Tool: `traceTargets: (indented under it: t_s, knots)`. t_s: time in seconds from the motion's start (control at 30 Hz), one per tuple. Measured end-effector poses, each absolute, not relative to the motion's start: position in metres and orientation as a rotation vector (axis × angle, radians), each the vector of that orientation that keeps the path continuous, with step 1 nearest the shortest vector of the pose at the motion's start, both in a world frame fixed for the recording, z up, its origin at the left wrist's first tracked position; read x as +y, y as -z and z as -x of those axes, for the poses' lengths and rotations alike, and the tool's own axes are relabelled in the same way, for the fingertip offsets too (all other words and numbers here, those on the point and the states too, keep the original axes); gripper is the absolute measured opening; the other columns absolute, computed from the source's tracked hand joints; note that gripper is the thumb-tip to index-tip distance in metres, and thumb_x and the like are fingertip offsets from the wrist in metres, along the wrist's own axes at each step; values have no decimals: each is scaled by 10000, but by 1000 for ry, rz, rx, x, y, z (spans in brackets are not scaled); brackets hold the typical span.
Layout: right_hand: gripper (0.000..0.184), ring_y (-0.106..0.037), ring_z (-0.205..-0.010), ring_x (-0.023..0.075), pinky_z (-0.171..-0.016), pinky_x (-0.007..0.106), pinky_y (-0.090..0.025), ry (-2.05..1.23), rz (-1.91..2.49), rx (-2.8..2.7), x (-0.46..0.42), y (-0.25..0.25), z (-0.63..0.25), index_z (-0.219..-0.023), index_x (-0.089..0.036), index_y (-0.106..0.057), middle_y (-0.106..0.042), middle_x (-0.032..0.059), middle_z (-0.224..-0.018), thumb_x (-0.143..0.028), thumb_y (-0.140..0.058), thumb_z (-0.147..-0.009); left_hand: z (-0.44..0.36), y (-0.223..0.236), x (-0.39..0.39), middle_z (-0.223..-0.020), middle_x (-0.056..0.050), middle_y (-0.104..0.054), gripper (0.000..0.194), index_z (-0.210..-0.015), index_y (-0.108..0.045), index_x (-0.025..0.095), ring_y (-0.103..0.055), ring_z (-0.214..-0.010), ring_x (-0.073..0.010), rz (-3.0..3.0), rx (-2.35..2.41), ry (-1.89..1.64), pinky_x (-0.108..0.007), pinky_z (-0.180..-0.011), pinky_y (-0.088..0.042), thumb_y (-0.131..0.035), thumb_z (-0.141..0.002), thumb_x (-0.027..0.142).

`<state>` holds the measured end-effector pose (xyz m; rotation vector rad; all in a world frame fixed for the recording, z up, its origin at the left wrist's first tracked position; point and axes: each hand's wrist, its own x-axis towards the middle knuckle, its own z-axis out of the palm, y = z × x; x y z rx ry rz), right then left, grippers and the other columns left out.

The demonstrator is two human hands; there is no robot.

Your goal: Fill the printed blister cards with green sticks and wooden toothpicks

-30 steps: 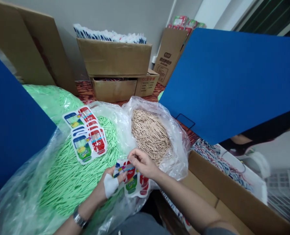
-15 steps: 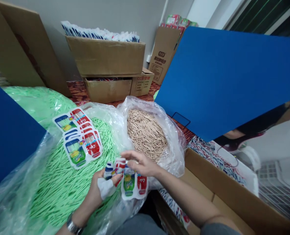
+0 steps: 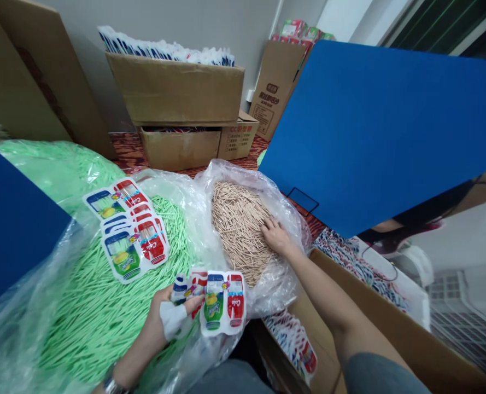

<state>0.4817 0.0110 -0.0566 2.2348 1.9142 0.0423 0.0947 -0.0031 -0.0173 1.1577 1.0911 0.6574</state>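
Observation:
My left hand [image 3: 164, 317], with a white wrap at the thumb, is closed on a fanned stack of printed bottle-shaped packets [image 3: 223, 302], blue-green beside red "Cola". My right hand [image 3: 277, 237] rests on the thin brown sticks [image 3: 240, 230] in a clear plastic bag [image 3: 292, 213], its fingers apart and the tips at the sticks. Below my left hand, thin green sticks [image 3: 99, 317] fill another clear bag. On those lies an overlapping row of the same packets [image 3: 122, 254], with sticks showing in their windows.
An open carton [image 3: 177, 93] of upright packets stands on lower cartons at the back. Blue panels [image 3: 374, 126] rise at right and left. An open cardboard box [image 3: 349, 290] is at my right, beside a white tub [image 3: 421, 303] of packets. Part of another person [image 3: 394, 227] shows behind the panel.
My right hand has left the packets by my left hand and moved up and right onto the brown sticks. My left hand keeps its packets, nearly still.

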Motion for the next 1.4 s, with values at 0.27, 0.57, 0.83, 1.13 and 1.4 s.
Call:
traceTargets:
  t_s: [0.27,0.57,0.83,1.13,1.4]
  knots:
    - [339,-189,-1398,273,-1081,507,-208,42,-2330,1913,17,68,-491,-1088,-143,-571,-282,131,-1506,-193,-267,-945,-89,18,-4,-761,-98,-761,328,-769,-710,104,-691,-657,-250,-1175,1091,-657,-330,-628,-557,-775,-565,352]
    - [226,-595,-1020,235,-902,371,-428,302,-2627,2049,22,47,-481,-1037,-121,-475,-640,183,-1049,-264,-330,-939,-87,14,-6,-742,-71,-759,301,-761,-716,119,-686,-647,-227,-1191,1038,-653,-294,-614,-548,-771,-590,360]
    - [374,-516,-498,131,-485,243,-411,583,-2870,2150,19,37,-449,-903,-221,-401,-571,4,-671,-446,-108,-963,-89,11,-10,-770,-78,-762,318,-778,-715,121,-694,-677,-239,-1173,1033,-652,-305,-645,-553,-773,-578,361]
    - [219,-567,-760,175,-707,273,-399,445,-2562,2062,28,37,-448,-877,-190,-475,-606,51,-811,-358,-349,-940,-91,23,-11,-805,-97,-760,341,-816,-702,104,-692,-700,-242,-1164,1022,-649,-318,-662,-552,-769,-603,363]
    - [218,-646,-930,262,-769,320,-451,296,-2147,1952,31,54,-419,-1030,-141,-507,-653,185,-1036,-316,-424,-929,-86,20,-10,-858,-84,-762,337,-863,-707,122,-698,-756,-246,-1189,997,-645,-321,-702,-559,-766,-632,360]
